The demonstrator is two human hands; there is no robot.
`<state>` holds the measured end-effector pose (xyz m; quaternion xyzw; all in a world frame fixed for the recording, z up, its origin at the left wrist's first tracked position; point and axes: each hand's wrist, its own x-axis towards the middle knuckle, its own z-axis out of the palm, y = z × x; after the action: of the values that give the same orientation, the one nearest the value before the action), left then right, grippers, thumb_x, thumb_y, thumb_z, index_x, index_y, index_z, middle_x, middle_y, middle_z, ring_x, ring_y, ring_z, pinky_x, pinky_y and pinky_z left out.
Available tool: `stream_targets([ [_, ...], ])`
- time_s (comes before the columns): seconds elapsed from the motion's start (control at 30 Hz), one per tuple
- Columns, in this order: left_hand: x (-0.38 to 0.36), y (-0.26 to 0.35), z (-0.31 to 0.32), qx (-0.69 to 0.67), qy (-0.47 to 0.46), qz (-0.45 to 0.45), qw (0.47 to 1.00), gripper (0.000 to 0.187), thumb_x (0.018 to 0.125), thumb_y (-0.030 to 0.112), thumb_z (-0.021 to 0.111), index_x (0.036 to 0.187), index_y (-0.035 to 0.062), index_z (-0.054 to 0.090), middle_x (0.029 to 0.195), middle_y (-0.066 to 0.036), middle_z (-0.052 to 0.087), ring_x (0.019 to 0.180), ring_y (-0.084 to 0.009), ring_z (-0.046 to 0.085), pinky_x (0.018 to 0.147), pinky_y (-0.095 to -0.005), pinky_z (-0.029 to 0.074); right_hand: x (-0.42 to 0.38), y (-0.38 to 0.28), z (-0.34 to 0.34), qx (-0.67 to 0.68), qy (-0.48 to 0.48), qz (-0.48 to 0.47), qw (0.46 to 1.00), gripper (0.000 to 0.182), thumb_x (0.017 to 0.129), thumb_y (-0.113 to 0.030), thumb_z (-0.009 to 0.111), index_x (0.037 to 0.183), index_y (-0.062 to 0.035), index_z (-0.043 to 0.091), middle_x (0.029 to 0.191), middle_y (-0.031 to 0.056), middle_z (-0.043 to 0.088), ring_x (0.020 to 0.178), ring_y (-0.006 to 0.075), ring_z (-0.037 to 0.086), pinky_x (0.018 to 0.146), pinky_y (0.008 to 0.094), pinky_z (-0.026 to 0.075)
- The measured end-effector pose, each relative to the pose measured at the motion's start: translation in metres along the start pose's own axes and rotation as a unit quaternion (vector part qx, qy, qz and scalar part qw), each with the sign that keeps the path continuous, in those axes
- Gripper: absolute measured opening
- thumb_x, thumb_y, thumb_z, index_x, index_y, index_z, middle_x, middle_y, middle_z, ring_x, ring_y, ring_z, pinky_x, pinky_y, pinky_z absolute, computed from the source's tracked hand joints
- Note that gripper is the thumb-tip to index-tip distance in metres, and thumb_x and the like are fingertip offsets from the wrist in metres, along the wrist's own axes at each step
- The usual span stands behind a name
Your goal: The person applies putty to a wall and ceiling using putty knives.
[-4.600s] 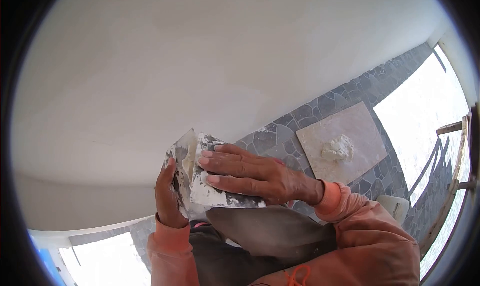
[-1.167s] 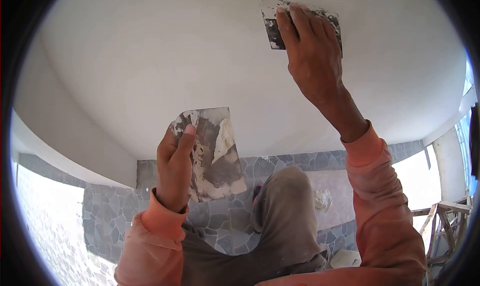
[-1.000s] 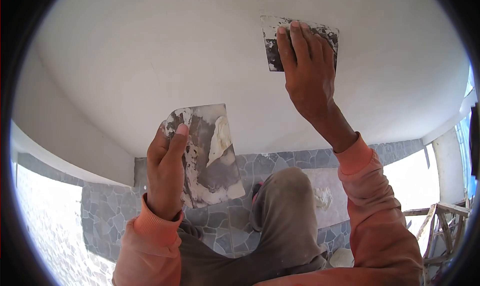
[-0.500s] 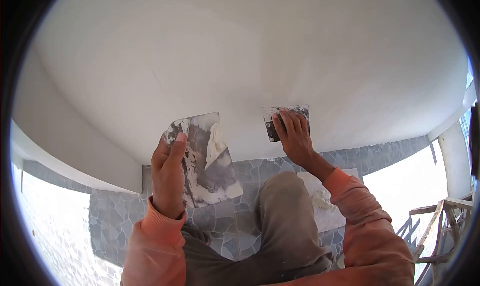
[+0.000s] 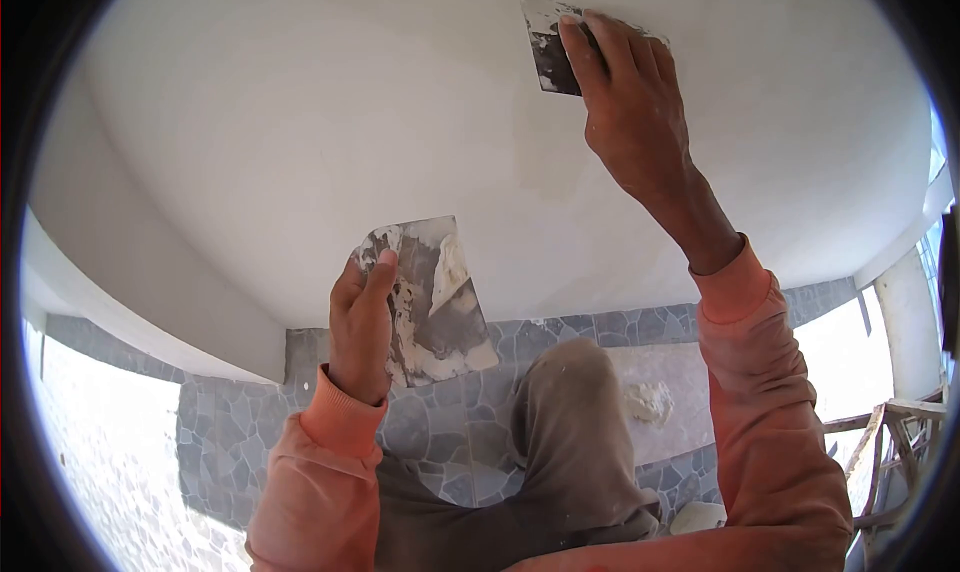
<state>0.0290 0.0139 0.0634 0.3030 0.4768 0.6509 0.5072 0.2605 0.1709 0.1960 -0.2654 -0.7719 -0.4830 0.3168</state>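
My left hand (image 5: pixel 362 317) is closed on the edge of a flat metal plate (image 5: pixel 440 317) smeared with white plaster, its thumb on top. A thicker white lump (image 5: pixel 450 270) sits near the plate's right side. Higher up, my right hand (image 5: pixel 635 107) grips a smaller plaster-spotted scraper blade (image 5: pixel 550 57), fingers spread over its back. That blade is against the pale wall (image 5: pixel 400 122), or very close to it. A slightly darker, damp-looking patch (image 5: pixel 545 152) shows on the wall below it.
Grey stone-patterned flooring (image 5: pixel 440 442) meets the wall's foot. Beside my knee (image 5: pixel 575 402) lies a pale board (image 5: pixel 680 372) with a heap of white paste (image 5: pixel 648 402). A wooden frame (image 5: pixel 900 432) stands at far right, and a low ledge (image 5: pixel 170 302) curves along the left.
My right hand has travelled well up the wall with the scraper blade. My left hand and the plate have shifted slightly up and to the right.
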Motion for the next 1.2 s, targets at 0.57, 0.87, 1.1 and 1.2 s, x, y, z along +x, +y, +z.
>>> stream_targets([
  [0.57,-0.005,0.010,0.008,-0.007,0.038,-0.019,0.999,0.022,0.098,0.018,0.058,0.111,0.0014,0.062,0.094,0.000,0.065,0.084,-0.0067,0.058,0.075,-0.0232,0.046,-0.233,-0.093,0.083,0.024,-0.142,0.024,0.989,0.053,0.091,-0.010,0.055,0.142,0.0001,0.045,0.142,0.0207,0.041,0.133,0.0349,0.042,0.109,0.0564,0.035],
  [0.87,-0.001,0.001,0.001,-0.006,0.021,-0.011,1.000,0.022,0.098,0.021,0.058,0.108,0.0020,0.062,0.093,-0.003,0.067,0.078,-0.0117,0.064,0.069,-0.0261,0.053,-0.052,-0.028,-0.002,0.082,0.018,0.045,0.995,0.061,0.074,0.015,0.059,0.134,0.0045,0.051,0.131,0.0191,0.051,0.120,0.0326,0.053,0.100,0.0483,0.042],
  [1.1,-0.007,0.010,0.011,-0.047,0.024,-0.022,0.998,0.022,0.098,0.020,0.057,0.111,0.0024,0.061,0.096,-0.005,0.068,0.081,-0.0134,0.067,0.071,-0.0266,0.055,-0.047,-0.038,0.033,-0.049,-0.007,-0.022,0.999,0.045,0.089,-0.009,0.058,0.131,0.0051,0.054,0.130,0.0200,0.051,0.120,0.0330,0.050,0.098,0.0506,0.041],
  [1.2,-0.005,0.008,0.007,-0.046,0.020,-0.026,0.998,0.022,0.098,0.021,0.056,0.111,0.0026,0.061,0.096,-0.004,0.068,0.081,-0.0130,0.066,0.072,-0.0265,0.055,-0.112,-0.072,0.051,-0.042,-0.076,-0.039,0.995,0.047,0.091,-0.013,0.055,0.135,0.0036,0.052,0.136,0.0199,0.047,0.127,0.0329,0.046,0.103,0.0541,0.038],
])
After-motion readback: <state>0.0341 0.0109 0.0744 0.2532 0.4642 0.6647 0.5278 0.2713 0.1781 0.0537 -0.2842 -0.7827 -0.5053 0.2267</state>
